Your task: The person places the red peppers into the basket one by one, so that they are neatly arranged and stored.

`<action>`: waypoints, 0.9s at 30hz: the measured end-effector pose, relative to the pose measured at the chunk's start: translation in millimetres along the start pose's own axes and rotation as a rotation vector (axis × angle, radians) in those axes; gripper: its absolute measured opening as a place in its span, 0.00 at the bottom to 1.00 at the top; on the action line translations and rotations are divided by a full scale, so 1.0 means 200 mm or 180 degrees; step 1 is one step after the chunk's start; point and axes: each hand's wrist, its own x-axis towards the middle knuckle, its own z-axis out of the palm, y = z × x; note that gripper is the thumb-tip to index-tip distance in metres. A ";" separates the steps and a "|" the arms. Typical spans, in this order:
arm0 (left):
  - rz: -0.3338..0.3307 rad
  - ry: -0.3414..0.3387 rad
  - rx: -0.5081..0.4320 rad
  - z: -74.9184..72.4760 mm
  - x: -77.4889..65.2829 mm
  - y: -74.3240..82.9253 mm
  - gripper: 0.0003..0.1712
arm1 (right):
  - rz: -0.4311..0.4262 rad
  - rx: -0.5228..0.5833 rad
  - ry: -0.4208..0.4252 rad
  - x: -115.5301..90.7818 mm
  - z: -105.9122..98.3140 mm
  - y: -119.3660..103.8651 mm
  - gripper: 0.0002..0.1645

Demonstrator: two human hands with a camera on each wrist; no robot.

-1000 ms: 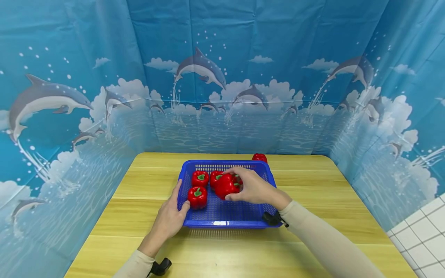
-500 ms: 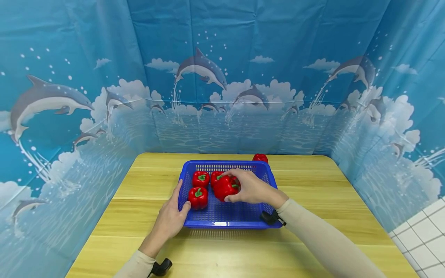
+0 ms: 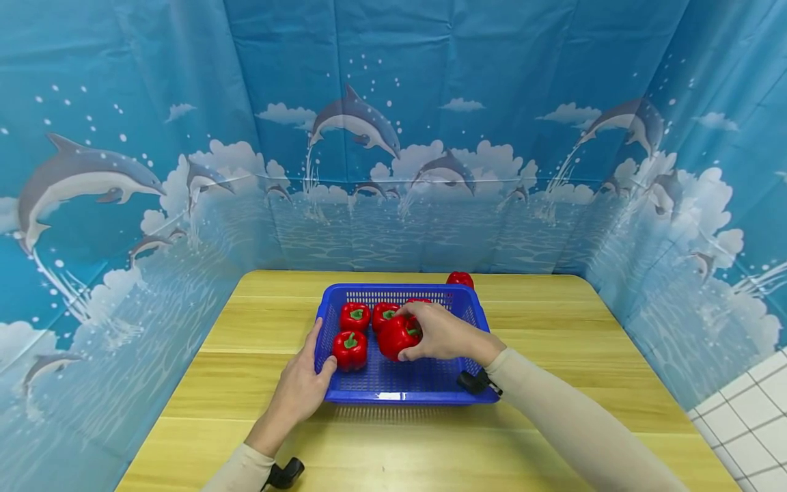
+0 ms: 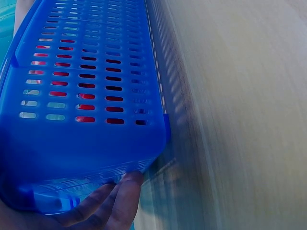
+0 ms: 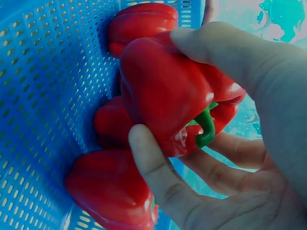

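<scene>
My right hand (image 3: 439, 331) grips a red bell pepper (image 3: 395, 338) with a green stem, thumb on one side and fingers on the other. It is held over the blue perforated basket (image 3: 402, 396); whether it touches the bottom I cannot tell. Within the basket, one bell pepper (image 3: 350, 351) sits at the left front, another (image 3: 354, 316) at the left back and a third (image 3: 384, 314) beside that. Part of one more pepper (image 3: 420, 301) shows behind my right hand. My left hand (image 3: 301, 388) holds the basket's left side, fingers against the outer wall (image 4: 76, 143).
Behind the basket's back right corner, a red bell pepper (image 3: 460, 279) is partly hidden by the rim. The basket stands on a light wooden table (image 3: 553, 342). A blue dolphin-print curtain (image 3: 393, 225) hangs along the back and sides.
My right hand has lowered the held pepper slightly toward the basket's front, so the pepper behind the hand shows more. My left hand stays at the basket's left side.
</scene>
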 end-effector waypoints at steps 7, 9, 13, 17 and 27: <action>-0.0013 0.0002 -0.0014 0.00 0.00 0.00 0.49 | -0.0043 -0.0085 -0.0094 0.01 0.00 0.00 0.47; -0.0011 0.0003 -0.0014 0.00 0.00 0.00 0.49 | -0.0003 -0.0116 -0.0092 0.02 0.00 0.00 0.47; 0.0001 0.0017 0.0006 -0.01 0.00 0.00 0.49 | 0.0075 -0.0126 -0.0073 0.02 0.00 -0.02 0.47; 0.0010 0.0025 0.0025 -0.01 0.01 0.00 0.49 | 0.0092 -0.0142 -0.0036 0.03 0.01 -0.04 0.46; 0.0012 0.0013 0.0016 0.00 0.00 0.00 0.49 | 0.0287 -0.0108 -0.0161 0.04 0.04 -0.07 0.45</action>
